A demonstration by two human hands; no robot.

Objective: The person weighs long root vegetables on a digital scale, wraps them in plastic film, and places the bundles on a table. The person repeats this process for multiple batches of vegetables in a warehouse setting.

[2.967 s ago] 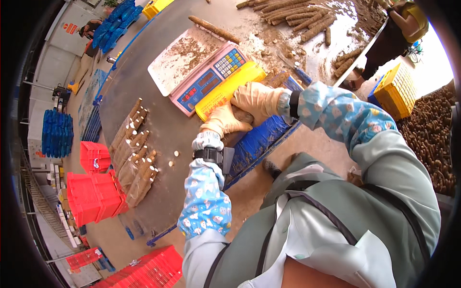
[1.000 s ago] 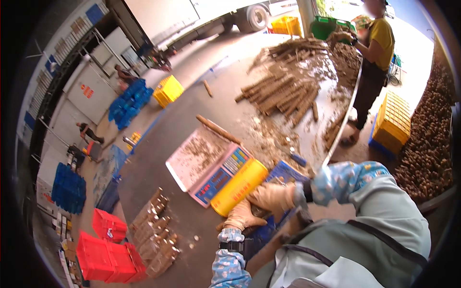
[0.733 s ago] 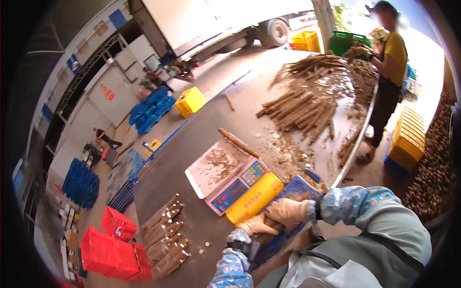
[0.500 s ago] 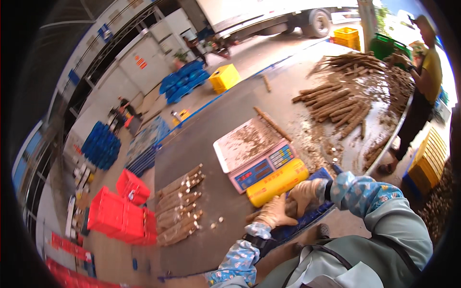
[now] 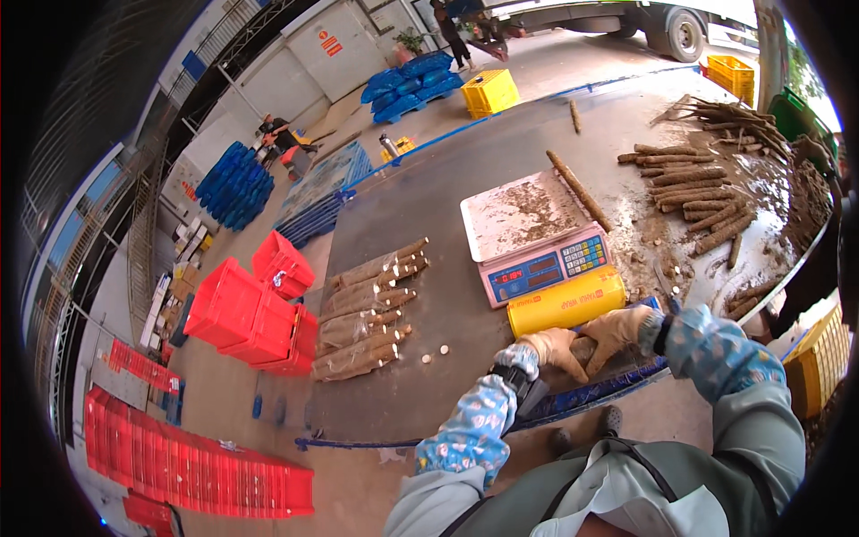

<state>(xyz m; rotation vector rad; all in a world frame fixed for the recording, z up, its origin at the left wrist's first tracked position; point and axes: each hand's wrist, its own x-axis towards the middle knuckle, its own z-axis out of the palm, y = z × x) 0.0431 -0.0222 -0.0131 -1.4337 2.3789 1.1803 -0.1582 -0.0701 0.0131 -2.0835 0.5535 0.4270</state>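
My left hand (image 5: 557,351) and my right hand (image 5: 617,333), both in pale gloves, grip a brown root bundle (image 5: 583,347) just below a yellow roll of film (image 5: 565,301), at a blue tray (image 5: 655,367) on the table's near edge. Their fingers are bent round the bundle and partly hide it. Above the roll stands a pink weighing scale (image 5: 526,217) with a dirt-covered pan and a long root (image 5: 580,192) along its right side. Left of the scale lie several wrapped bundles of roots (image 5: 362,353) with white cut ends, and small cut pieces (image 5: 443,349).
Loose roots (image 5: 689,188) and soil cover the table's right part. Red crates (image 5: 240,313) stand at the left, yellow crates (image 5: 488,94) and blue sacks (image 5: 407,89) beyond the table (image 5: 420,179). People (image 5: 445,36) are near a truck behind. A dark figure is partly visible at the right edge.
The view has swung, so the table and truck sit farther right and the yellow-shirted person is mostly out of sight. My hands remain on the bundle by the roll.
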